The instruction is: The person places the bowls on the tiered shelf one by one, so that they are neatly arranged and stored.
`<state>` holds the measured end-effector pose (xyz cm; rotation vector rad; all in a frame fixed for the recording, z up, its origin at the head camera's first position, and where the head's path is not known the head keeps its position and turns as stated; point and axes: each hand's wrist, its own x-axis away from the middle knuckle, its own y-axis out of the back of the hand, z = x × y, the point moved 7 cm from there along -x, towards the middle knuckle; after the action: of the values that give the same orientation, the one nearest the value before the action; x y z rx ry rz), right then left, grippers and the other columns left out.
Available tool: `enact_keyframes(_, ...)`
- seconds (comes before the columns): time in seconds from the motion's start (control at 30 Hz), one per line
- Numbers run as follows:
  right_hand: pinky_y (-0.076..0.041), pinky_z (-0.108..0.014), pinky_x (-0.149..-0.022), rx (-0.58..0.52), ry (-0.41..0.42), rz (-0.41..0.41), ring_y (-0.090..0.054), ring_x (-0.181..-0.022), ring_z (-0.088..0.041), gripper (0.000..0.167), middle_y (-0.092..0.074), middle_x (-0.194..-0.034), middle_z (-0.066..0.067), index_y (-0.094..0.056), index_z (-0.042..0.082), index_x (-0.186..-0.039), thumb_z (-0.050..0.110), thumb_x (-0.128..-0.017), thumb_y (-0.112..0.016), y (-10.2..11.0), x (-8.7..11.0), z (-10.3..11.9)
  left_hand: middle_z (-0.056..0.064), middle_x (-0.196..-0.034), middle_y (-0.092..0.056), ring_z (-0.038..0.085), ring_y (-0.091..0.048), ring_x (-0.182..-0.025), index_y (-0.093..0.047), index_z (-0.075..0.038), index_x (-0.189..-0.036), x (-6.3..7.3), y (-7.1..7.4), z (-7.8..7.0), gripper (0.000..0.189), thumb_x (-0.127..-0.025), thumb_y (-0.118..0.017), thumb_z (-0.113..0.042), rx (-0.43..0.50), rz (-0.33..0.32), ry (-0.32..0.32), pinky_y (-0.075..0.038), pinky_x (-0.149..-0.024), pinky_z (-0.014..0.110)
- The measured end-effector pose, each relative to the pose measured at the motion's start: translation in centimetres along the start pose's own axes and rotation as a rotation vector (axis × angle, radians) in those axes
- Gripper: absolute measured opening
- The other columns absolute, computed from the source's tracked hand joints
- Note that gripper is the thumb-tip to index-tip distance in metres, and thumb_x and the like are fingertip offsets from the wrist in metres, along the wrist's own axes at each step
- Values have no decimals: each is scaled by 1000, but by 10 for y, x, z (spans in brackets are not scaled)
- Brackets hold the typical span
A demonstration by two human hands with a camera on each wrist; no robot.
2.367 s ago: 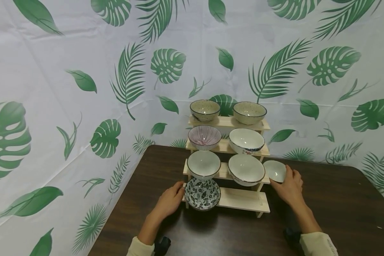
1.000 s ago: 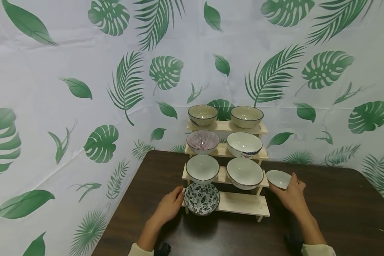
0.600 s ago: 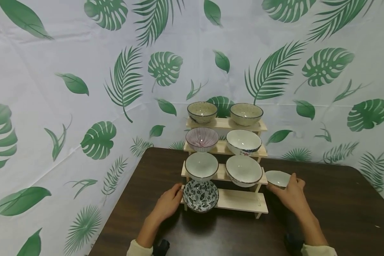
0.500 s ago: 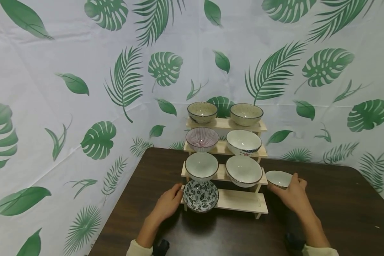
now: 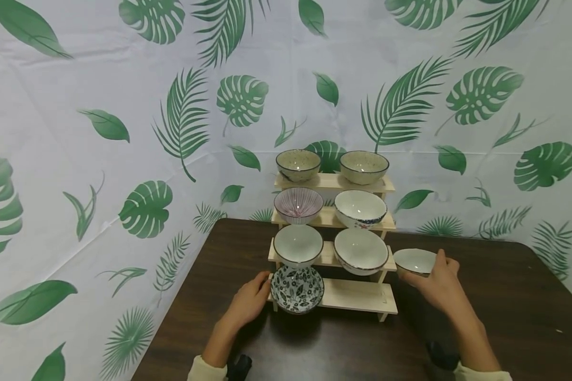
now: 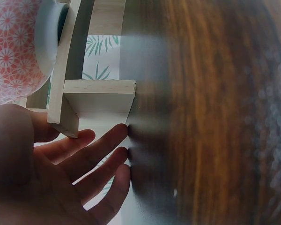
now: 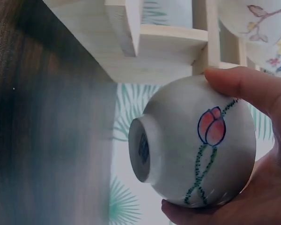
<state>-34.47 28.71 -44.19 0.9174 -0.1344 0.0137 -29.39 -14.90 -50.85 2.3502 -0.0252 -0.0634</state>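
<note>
My right hand (image 5: 440, 283) grips a white bowl (image 5: 413, 259), thumb and fingers on opposite sides of it, at the right end of the wooden tiered stand (image 5: 359, 296). A pink flower bud with green stems is painted on the bowl's outside (image 7: 213, 129) in the right wrist view. My left hand (image 5: 249, 299) pinches the left end of the lowest shelf board (image 6: 62, 105), with the other fingertips close to the table. A bowl patterned with black leaves (image 5: 297, 290) sits on that board beside it; pink flowers cover a bowl's outside (image 6: 11, 51) in the left wrist view.
Pairs of bowls fill the upper tiers: speckled beige ones (image 5: 364, 168) on top, a purple-striped bowl (image 5: 298, 205) and a white bowl (image 5: 360, 208) below, then two pale bowls (image 5: 360, 250). The stand is on a dark wooden table (image 5: 515, 296) before a leaf-print cloth (image 5: 286, 74).
The bowl in my right hand has levelled out and come slightly lower beside the stand, with more of its opening showing at the right. My left hand stays at the lowest shelf.
</note>
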Motion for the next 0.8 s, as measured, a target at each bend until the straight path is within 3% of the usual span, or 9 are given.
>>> enact_keyframes(0.27,-41,-72,-99,-8,-14,-36,-33,-126,-69,130,0,-149,-53,23,-16,-152,54,-92,-69,11,11,6,15,-131,-70,37,-68,-116,-53,-7,-148,1,0,-1,48,-111,-40,-35,10,26,-11,-53,-92,59)
enact_keyframes(0.8,-44,-70,-90,10,87,-168,-38,-120,-63,126,-11,-150,-51,11,-13,-158,51,-90,-73,40,47,33,16,-134,-69,38,-68,-117,-52,-7,-150,1,0,-2,48,-111,-40,-34,17,26,0,-53,-93,59)
